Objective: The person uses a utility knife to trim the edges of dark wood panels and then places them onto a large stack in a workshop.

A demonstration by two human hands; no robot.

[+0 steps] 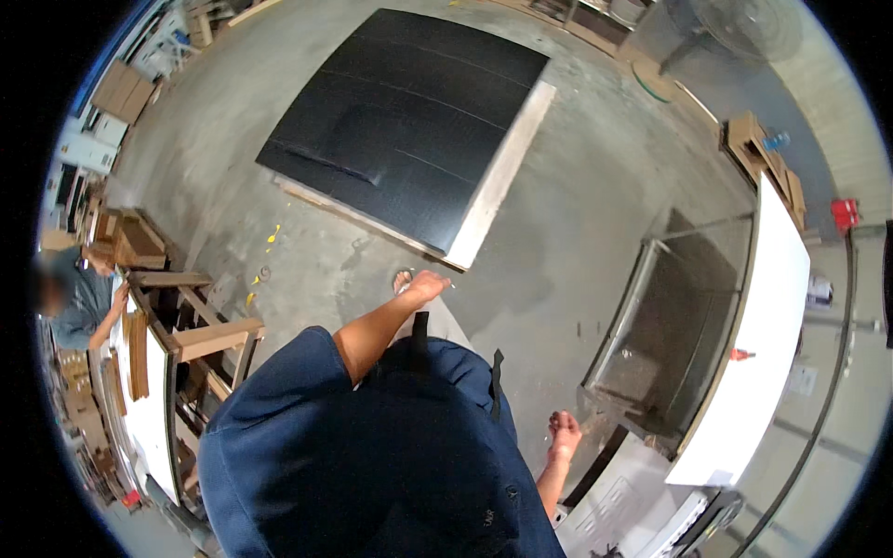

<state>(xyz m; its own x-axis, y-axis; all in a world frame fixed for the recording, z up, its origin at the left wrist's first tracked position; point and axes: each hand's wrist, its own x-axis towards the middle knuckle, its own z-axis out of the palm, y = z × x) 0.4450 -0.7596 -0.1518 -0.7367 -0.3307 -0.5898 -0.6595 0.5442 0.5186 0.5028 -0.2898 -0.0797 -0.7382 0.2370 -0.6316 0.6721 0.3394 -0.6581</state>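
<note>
My left hand (428,286) is in front of my waist with its fingers closed. A tiny pale bit shows at its fingertips, too small to name. My right hand (564,434) hangs out at my right side, fingers curled in and nothing visible in them. Ahead on the floor lies a large black panel (409,121), slightly bowed in this view. It rests on a pale wooden base (502,177) that sticks out along its right and near edges. Neither hand touches the panel; the left is nearer to its close corner.
On the right stands a white-topped table (767,363) with a metal frame (642,298) beside it. At left, a person (79,293) works at a bench with a wooden frame (219,339). Cardboard boxes (123,91) stand far left. A fan (735,28) is far right.
</note>
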